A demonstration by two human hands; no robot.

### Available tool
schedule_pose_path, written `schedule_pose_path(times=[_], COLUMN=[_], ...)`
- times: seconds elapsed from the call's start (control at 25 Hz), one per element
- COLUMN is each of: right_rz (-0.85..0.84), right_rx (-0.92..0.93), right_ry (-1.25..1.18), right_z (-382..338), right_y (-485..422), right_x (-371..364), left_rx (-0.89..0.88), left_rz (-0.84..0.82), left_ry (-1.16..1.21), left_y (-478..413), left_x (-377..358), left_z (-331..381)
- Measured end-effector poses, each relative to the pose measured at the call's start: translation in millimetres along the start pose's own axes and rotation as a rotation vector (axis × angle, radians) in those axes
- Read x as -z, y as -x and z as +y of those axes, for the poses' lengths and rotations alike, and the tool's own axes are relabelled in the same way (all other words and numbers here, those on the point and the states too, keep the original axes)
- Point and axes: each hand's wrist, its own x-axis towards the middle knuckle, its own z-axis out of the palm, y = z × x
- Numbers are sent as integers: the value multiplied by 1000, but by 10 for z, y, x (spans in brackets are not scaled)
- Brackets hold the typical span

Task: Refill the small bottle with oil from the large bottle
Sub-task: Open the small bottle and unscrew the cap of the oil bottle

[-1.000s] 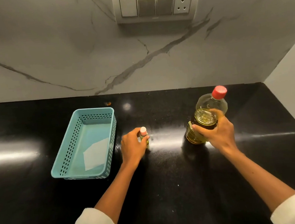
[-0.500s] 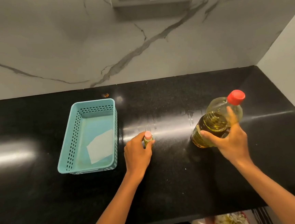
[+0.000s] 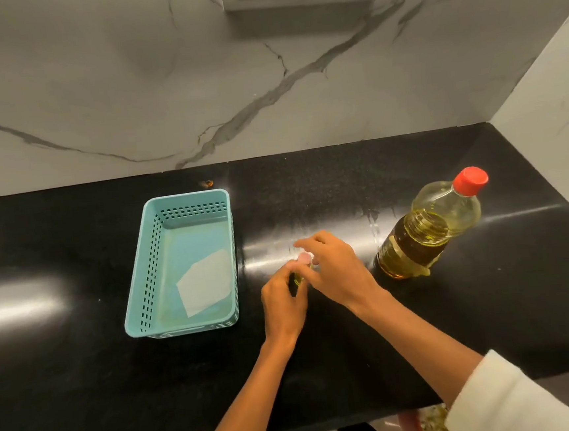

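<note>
Head view: left hand (image 3: 282, 305) grips small bottle (image 3: 297, 278). Right hand (image 3: 336, 269) at its cap (image 3: 304, 257), grip unclear. Large bottle (image 3: 429, 233) upright on counter (image 3: 490, 300)

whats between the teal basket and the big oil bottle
In the head view, the small bottle stands between them on the black counter, held by the left hand, with the right hand pinching its pink cap.
</note>
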Motion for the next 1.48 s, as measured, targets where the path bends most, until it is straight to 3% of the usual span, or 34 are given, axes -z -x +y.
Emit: schedule_pose_path(times=[0.24, 0.4, 0.52, 0.6, 0.76, 0.88, 1.0, 1.08, 1.2, 1.36, 1.48], right_rz=[-82, -280, -231, -167, -251, -353, -290, -239, -314, -379, -302], right_rx=[154, 287, 128, 61, 154, 214, 117, 98, 153, 147, 68], right_ry=[148, 82, -60, 36, 213, 125, -16, 75, 233, 87, -46], right_z=[16, 44, 56, 28, -9, 57, 48, 34, -24, 14, 53], right_y=[-53, -148, -197, -185, -179, -222, -249, -256, -273, -284, -270], right_x=[-62, 139, 261, 291, 284, 309, 352, 341, 333, 338, 368], left_rx=[-96, -109, -142, -163, -178, -181, -179, -188, -193, -182, -195], left_rz=[-102, -135, -158, -180, -220, -212, -214, -226, -237, -214, -221], left_ry=[-43, -29, -6, 4, -45, -34, -16, -20, -32, -12, 1], left_y=[-14, -48, -77, -85, -97, -97, -88, -97, -112, -99, -107], left_x=[55, 74, 119, 154, 160, 167, 165, 155, 140, 140, 134], left_z=[-152, -150, -136, -138, -155, -141, -127, -148, -176, -170, -174])
